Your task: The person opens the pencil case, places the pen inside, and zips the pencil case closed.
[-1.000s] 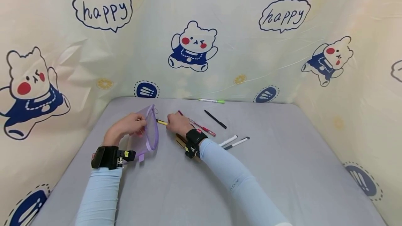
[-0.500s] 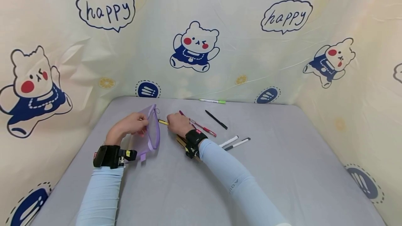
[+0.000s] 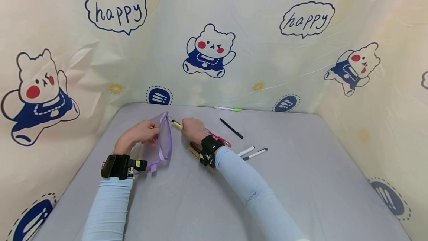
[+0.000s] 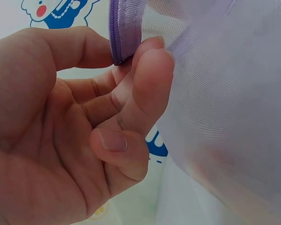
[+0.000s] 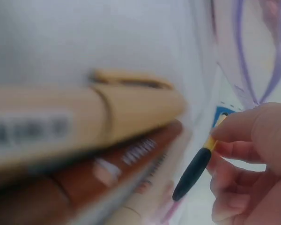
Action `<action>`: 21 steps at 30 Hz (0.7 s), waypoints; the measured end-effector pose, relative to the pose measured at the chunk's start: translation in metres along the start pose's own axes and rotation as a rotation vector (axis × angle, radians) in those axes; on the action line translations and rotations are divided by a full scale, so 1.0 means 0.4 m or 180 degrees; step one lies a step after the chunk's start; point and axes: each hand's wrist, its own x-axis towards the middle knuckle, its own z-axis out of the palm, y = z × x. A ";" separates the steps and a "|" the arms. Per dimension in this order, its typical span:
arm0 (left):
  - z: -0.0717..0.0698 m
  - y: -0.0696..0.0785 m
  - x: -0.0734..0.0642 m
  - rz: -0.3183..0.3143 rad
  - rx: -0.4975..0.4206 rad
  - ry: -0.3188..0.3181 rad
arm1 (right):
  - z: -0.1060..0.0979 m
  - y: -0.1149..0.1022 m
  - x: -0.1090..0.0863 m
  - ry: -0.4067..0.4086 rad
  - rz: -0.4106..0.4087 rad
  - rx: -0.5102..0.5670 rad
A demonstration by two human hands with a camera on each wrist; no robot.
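Note:
My left hand [image 3: 142, 132] pinches the zippered edge of a purple mesh pouch [image 3: 169, 142], its thumb on one side and fingers on the other. The pouch mouth gapes toward the right. In the left wrist view the sheer mesh [image 4: 215, 103] hangs beside the fingers. To the right of the mouth, my right hand [image 3: 194, 129] pinches a yellow pen [image 3: 177, 124] with black ends. Its dark grip section [image 5: 193, 173] points down and away from the fingers in the right wrist view.
Tan and brown markers [image 3: 194, 150] lie under the right wrist, large and blurred in its view. Beyond are a red pen [image 3: 223, 140], a black pen [image 3: 231, 128], two white pens [image 3: 246, 151] and a green-capped marker [image 3: 227, 109] at the table's back edge.
My right hand has risen slightly with the yellow pen, whose far end now tilts higher beside the pouch mouth. The purplish pen end behind that hand has become hidden. The left hand keeps its hold.

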 end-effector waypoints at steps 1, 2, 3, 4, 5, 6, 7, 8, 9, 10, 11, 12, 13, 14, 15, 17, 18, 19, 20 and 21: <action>0.000 -0.001 0.000 -0.0001 -0.0005 0.0001 | -0.007 0.005 0.000 0.0001 0.0020 0.0121; -0.001 -0.001 -0.001 0.0006 -0.0006 0.0001 | -0.014 0.010 0.001 0.0005 0.0051 0.0278; -0.002 -0.001 -0.001 0.0014 -0.0008 0.0001 | -0.022 0.015 0.002 -0.0012 0.0100 0.0469; -0.002 -0.002 -0.001 0.0014 -0.0020 0.0003 | -0.027 0.022 0.002 -0.0036 0.0151 0.0647; -0.003 -0.001 -0.001 0.0024 -0.0022 0.0002 | -0.031 0.029 0.003 -0.0053 0.0196 0.0838; -0.003 0.000 -0.002 0.0039 -0.0020 -0.0001 | -0.034 0.035 0.003 -0.0074 0.0228 0.1028; -0.004 0.000 -0.003 0.0050 -0.0011 0.0003 | -0.034 0.040 0.003 -0.0079 0.0227 0.1210; -0.005 0.000 -0.004 0.0061 0.0001 0.0006 | -0.034 0.045 0.003 -0.0086 0.0221 0.1412; -0.006 0.000 -0.004 0.0063 0.0004 0.0006 | -0.033 0.050 0.002 -0.0092 0.0206 0.1579; -0.006 0.001 -0.004 0.0080 0.0008 0.0003 | -0.032 0.054 0.000 -0.0077 0.0190 0.1718; -0.006 0.003 -0.003 0.0088 0.0019 0.0005 | -0.033 0.056 -0.002 -0.0068 0.0179 0.1850; -0.006 0.004 -0.002 0.0101 0.0031 0.0007 | -0.035 0.056 -0.005 -0.0066 0.0169 0.1958; -0.006 0.005 -0.002 0.0106 0.0037 0.0007 | -0.035 0.056 -0.006 -0.0073 0.0182 0.2062; -0.006 0.006 -0.002 0.0108 0.0030 0.0004 | -0.036 0.054 -0.008 -0.0091 0.0203 0.2133; -0.006 0.006 -0.001 0.0105 0.0021 0.0004 | -0.037 0.050 -0.009 -0.0110 0.0232 0.2183; -0.004 0.006 -0.002 0.0087 0.0012 0.0010 | -0.038 0.041 -0.009 -0.0177 0.0278 0.2242; -0.003 0.004 -0.003 0.0074 0.0005 0.0013 | -0.037 0.037 -0.007 -0.0207 0.0290 0.2256; -0.003 0.005 -0.003 0.0063 0.0001 0.0013 | -0.037 0.033 -0.007 -0.0226 0.0305 0.2282; -0.002 0.006 -0.002 0.0051 -0.0005 0.0013 | -0.038 0.029 -0.007 -0.0237 0.0309 0.2293; -0.001 0.006 -0.002 0.0041 -0.0012 0.0011 | -0.040 0.025 -0.007 -0.0250 0.0316 0.2308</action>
